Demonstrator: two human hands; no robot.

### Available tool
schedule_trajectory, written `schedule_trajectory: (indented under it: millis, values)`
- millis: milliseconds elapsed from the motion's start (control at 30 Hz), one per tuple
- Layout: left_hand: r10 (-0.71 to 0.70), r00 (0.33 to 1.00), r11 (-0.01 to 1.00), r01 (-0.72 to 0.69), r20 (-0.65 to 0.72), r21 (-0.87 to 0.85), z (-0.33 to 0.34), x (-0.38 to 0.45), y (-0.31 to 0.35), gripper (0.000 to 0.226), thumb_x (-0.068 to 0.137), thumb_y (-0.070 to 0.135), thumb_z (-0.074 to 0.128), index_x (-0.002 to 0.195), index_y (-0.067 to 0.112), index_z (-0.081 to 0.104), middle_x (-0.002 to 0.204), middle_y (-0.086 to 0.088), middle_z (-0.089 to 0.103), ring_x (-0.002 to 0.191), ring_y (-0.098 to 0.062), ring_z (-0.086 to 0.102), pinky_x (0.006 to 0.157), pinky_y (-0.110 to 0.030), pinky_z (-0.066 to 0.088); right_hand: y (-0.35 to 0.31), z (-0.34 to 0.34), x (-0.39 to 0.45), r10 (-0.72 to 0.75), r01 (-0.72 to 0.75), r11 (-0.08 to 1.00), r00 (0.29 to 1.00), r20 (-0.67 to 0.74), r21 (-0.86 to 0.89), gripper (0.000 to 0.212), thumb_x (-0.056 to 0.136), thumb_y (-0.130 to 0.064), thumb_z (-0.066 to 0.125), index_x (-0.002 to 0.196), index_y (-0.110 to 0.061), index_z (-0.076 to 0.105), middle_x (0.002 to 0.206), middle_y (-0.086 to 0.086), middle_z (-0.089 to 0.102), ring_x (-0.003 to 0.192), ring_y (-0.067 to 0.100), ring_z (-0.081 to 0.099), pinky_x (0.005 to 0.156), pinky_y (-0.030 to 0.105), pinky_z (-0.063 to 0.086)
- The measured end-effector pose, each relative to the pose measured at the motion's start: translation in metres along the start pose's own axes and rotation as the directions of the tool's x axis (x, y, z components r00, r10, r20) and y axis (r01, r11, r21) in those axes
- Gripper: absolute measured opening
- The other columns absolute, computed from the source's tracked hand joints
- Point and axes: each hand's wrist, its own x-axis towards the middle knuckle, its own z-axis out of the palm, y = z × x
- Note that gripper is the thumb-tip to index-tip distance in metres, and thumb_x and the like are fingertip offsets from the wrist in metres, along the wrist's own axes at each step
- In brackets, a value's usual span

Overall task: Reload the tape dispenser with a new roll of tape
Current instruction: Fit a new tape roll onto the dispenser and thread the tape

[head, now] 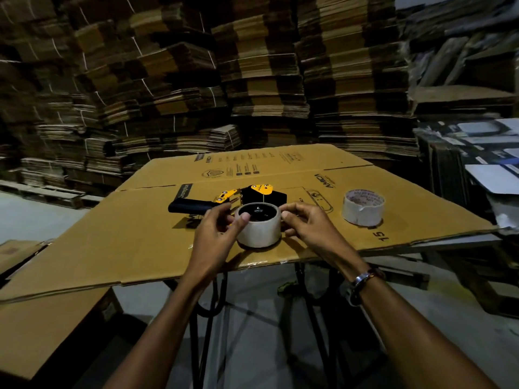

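Gripping tape roll (259,230), both hands (214,234).

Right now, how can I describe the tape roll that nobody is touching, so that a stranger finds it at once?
Start from the big flattened cardboard sheet that serves as the worktop. On its right side, apart from both hands, the free tape roll lies flat by itself. Unlike the other roll, which sits on the black and yellow dispenser, it has printed lettering inside its core.

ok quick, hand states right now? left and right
Left hand: closed on the tape roll sitting on the dispenser.
Right hand: fingertips gripping the same roll's opposite side.
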Motion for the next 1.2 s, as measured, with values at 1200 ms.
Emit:
schedule_trajectory:
  millis: [1200]
  values:
    - [0.047,0.984,0.995,-0.062,0.174,0.082,0.002,0.003,0.005,0.056,0.097,0.029,0.059,0.148,0.019,0.039,0.151,-0.002,0.044,0.137,-0.016,0.042,0.104,-0.028,0.040,-0.003,0.007,0.005,0.057,-0.011,0.972,0.980,0.189,-0.234,0.094,0.079,-0.036,0.081,0.154,-0.030,0.025,0.149,-0.003,0.039,0.131,0.019,0.046,0.081,0.025,0.049]
